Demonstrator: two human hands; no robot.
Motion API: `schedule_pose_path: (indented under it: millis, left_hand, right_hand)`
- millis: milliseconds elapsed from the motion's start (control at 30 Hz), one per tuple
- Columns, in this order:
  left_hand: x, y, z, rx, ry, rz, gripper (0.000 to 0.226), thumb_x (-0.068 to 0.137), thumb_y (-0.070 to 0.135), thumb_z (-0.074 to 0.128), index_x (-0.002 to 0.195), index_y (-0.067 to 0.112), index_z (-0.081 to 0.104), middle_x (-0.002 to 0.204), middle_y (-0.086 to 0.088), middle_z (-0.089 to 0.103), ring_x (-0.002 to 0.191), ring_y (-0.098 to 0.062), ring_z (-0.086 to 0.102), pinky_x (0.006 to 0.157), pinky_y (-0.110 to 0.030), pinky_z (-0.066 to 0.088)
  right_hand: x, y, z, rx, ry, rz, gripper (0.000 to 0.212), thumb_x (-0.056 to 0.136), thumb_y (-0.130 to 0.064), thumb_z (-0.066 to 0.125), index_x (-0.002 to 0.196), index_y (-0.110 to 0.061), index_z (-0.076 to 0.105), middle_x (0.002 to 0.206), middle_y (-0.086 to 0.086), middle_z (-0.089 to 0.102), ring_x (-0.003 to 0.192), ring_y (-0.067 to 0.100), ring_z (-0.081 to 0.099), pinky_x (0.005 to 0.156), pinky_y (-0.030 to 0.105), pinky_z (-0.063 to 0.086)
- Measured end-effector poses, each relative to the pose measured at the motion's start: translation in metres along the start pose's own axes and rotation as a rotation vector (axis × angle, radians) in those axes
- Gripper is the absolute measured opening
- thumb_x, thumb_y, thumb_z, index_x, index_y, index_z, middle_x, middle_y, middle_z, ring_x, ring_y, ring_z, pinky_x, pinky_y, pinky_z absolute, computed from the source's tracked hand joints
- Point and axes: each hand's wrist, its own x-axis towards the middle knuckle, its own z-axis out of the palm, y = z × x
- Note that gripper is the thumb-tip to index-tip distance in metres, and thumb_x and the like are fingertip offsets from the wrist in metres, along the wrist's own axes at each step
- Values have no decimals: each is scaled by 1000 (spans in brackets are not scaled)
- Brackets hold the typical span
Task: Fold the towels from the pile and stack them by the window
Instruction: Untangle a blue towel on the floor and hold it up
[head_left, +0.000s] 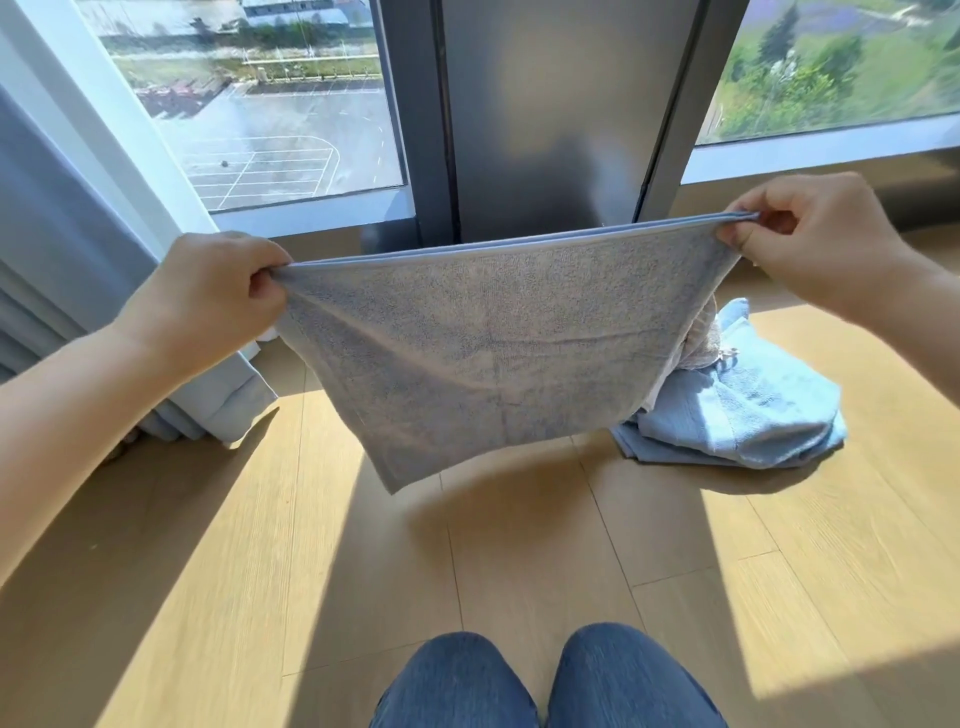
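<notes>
The grey-blue towel (478, 353) hangs doubled in the air before the window (291, 114), top edges stretched taut, probably to align them for the next fold. The left hand (208, 291) and right hand (810, 244) each pinch a top corner. Below the window, the pile (737, 405) waits on the floor (519, 561). No writing shows.

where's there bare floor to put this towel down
Bare floor lies between the knees and the held towel, which the left hand and right hand pinch by its top corners, and again right of the pile. Crowded: the pile itself, and the curtain hem on the left by the window.
</notes>
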Motion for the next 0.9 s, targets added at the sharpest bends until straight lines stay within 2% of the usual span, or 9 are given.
schedule_pose_path:
  millis: [133, 200, 300, 367, 433, 567, 700, 800, 900]
  left_hand:
    - [-2, 1, -8, 6, 5, -18, 19, 77, -9, 49, 82, -5, 66, 62, -12, 51, 64, -24, 46, 60, -8, 35]
    - [-3, 2, -16, -28, 17, -61, 15, 75, 0, 50, 76, -1, 64, 56, -13, 50, 59, -20, 43, 55, -5, 34]
    - [-2, 3, -19, -25, 2, -28, 16, 75, 5, 48, 76, 2, 63, 56, -6, 52, 62, -23, 45, 58, -24, 41]
    - [2, 3, -13, -5, -35, -29, 16, 79, -2, 49, 82, -1, 65, 65, -13, 54, 68, -29, 48, 67, -35, 45]
    - [7, 1, -2, 4, -125, -49, 22, 81, -2, 45, 87, 1, 66, 74, -14, 58, 72, -31, 49, 71, -35, 43]
    - [12, 4, 15, 3, -225, -69, 29, 85, -1, 39, 97, 3, 65, 90, -16, 63, 79, -27, 49, 72, -32, 40]
    - [8, 3, 3, 93, -57, -77, 30, 87, 7, 41, 106, 9, 64, 102, -12, 64, 91, -33, 53, 71, -34, 39]
    - [-10, -4, -10, 49, 92, 30, 35, 77, 19, 39, 94, 7, 68, 88, -13, 67, 73, -31, 56, 68, -41, 50]
    - [-41, -4, -6, -41, 70, 97, 39, 74, 24, 36, 81, 3, 68, 74, -13, 66, 59, -31, 57, 58, -41, 52]
  right_hand:
    - [-12, -4, -7, 138, -15, 11, 7, 85, -5, 62, 85, -10, 65, 48, -13, 57, 44, -7, 48, 49, 4, 37]
    - [-14, -1, -11, 238, -9, 26, 32, 84, -2, 62, 68, -29, 67, 45, -23, 57, 42, -6, 49, 50, 4, 40]
    - [-9, 2, -12, 321, -24, 48, 45, 83, -2, 63, 62, -40, 70, 47, -23, 58, 45, -5, 50, 53, 5, 42]
    - [-7, 6, -2, 262, -43, 74, 27, 83, -4, 63, 83, -29, 72, 48, -20, 59, 47, -7, 49, 54, 3, 39]
    - [-4, 11, 8, 192, -76, 107, 15, 83, -4, 64, 96, -10, 66, 60, -7, 62, 47, -9, 50, 53, 2, 38]
    - [-1, 20, 23, 153, -98, 148, 11, 83, -6, 64, 94, -7, 66, 82, 14, 61, 46, -6, 51, 51, 3, 39]
    - [-3, 9, 10, 242, 28, 160, 17, 84, -4, 63, 100, -6, 64, 63, -8, 64, 48, -14, 52, 55, -2, 40]
    - [-22, 0, -7, 311, 41, 150, 14, 82, 0, 63, 89, -12, 64, 50, -30, 60, 51, -13, 55, 60, 0, 44]
    - [-56, 0, -9, 336, -21, 162, 31, 81, 0, 64, 72, -29, 69, 53, -29, 62, 54, -10, 58, 60, 1, 46]
